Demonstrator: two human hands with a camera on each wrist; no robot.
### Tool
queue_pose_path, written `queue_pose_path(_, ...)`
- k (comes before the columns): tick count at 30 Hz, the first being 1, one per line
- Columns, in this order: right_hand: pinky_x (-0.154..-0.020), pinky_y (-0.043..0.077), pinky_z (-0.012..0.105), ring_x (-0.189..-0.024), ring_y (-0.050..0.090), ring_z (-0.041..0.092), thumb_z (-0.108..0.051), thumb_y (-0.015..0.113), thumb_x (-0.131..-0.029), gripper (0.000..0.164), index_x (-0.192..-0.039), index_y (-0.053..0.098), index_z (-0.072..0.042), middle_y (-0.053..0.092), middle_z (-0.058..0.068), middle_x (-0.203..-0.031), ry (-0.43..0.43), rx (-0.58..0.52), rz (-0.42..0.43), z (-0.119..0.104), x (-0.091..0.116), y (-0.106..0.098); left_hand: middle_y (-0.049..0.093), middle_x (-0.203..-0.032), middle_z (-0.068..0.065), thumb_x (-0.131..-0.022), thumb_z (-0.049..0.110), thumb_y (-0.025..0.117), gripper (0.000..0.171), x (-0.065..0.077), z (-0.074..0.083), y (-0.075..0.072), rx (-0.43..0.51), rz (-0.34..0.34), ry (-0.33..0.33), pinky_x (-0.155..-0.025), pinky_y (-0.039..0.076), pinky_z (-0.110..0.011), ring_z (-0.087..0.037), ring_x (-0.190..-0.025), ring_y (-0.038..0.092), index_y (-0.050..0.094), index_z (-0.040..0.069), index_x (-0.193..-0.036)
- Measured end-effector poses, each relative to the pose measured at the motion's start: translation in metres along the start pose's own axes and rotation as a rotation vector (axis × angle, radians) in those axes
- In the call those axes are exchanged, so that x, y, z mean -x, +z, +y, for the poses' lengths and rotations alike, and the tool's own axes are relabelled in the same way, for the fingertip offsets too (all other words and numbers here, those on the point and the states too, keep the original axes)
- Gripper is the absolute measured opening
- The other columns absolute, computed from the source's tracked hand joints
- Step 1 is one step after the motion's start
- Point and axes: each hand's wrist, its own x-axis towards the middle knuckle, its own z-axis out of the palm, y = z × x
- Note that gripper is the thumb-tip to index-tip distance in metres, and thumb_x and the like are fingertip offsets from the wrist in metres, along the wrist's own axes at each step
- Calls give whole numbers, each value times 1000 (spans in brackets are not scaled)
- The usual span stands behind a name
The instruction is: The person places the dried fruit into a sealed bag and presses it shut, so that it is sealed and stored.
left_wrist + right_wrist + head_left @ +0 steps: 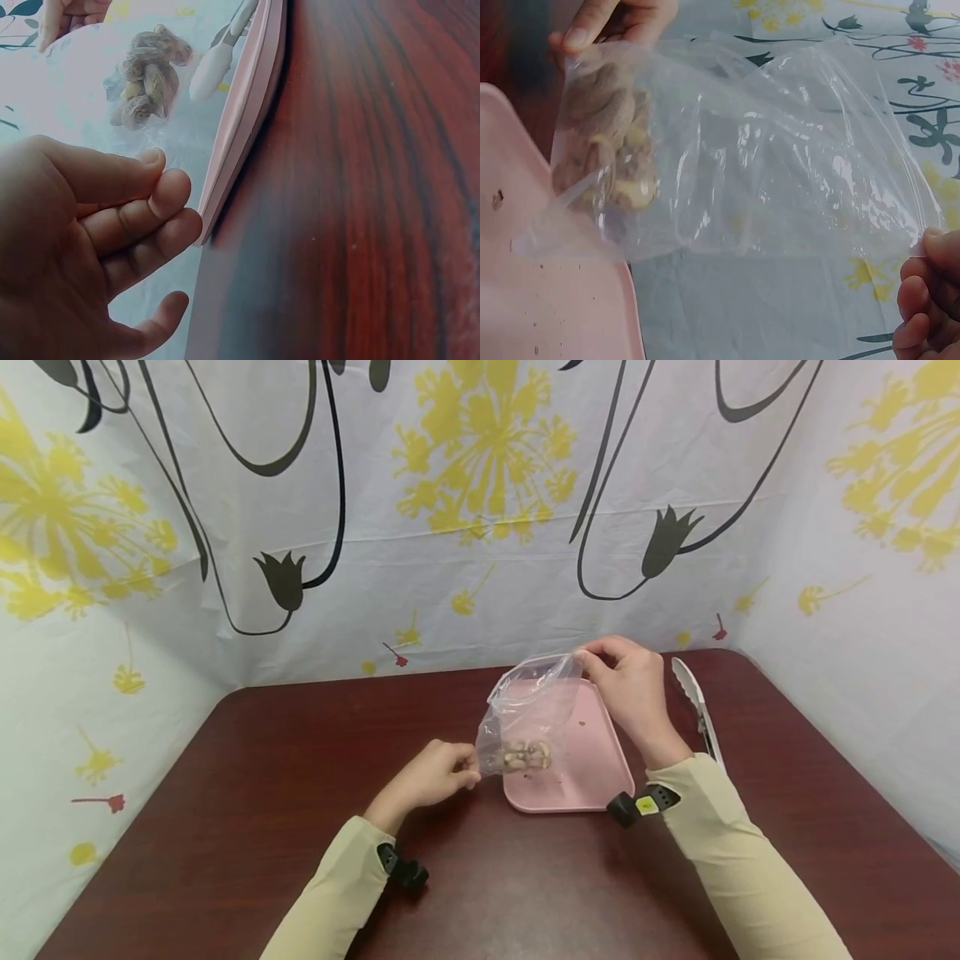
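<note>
A clear plastic bag (528, 703) is stretched on a slant over the pink tray (596, 781). Lumpy brown and pale-yellow pieces (604, 135) lie gathered at its lower left end; their kind is unclear. My left hand (438, 772) pinches the bag's lower left corner between thumb and fingers, just left of the tray. Up at the far right, my right hand (632, 692) pinches the opposite end of the bag. In the right wrist view the bag's wide, loose part (780, 157) spans between both hands, and in the left wrist view the pieces (150, 79) show beyond the left fingertips.
Tongs (692, 693) with white tips lie to the right of the tray, partly behind the right forearm. Small dark crumbs (498, 199) dot the tray. The dark red wooden table (315, 777) meets a patterned cloth (450, 585) at the back and sides.
</note>
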Motion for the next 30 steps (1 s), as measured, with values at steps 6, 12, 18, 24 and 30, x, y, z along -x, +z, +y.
queue_pose_path(6,-56,37,12,-62,54,8,-13,73,-84,10,-86,75,-3,69,11,-74,2,-19,-4,-2,1,2,57,-63,9,-87,12,68,18,0,0,0,-11,-9,-37,-63,43,-22,-5,-62,50,59,15,-72)
queue_pose_path(12,-55,37,11,-60,51,-1,-13,73,-84,11,-86,74,-2,69,11,-74,-10,-43,2,-4,0,2,58,-64,8,-88,13,67,17,0,1,-2,-19,-20,-76,-62,42,-23,-6,-61,50,59,14,-73)
queue_pose_path(18,-55,38,10,-60,52,4,-13,72,-85,11,-86,74,-2,70,11,-77,10,-47,-2,-8,-2,0,57,-64,8,-88,12,66,17,1,4,-5,-29,-28,-47,-61,42,-23,-6,-61,50,58,14,-73)
queue_pose_path(24,-55,37,11,-60,50,6,-13,72,-85,11,-84,74,-2,69,12,-75,-7,-49,-17,-9,-4,0,55,-65,6,-88,8,65,18,2,3,-6,-42,-48,-30,-59,42,-23,-8,-60,48,57,13,-73)
queue_pose_path(30,-56,39,11,-59,51,5,-12,72,-85,10,-84,73,-2,68,13,-75,0,-63,-44,-11,-4,1,58,-65,7,-87,9,66,16,1,0,-5,-32,-42,-48,-60,43,-23,-6,-60,50,59,14,-73)
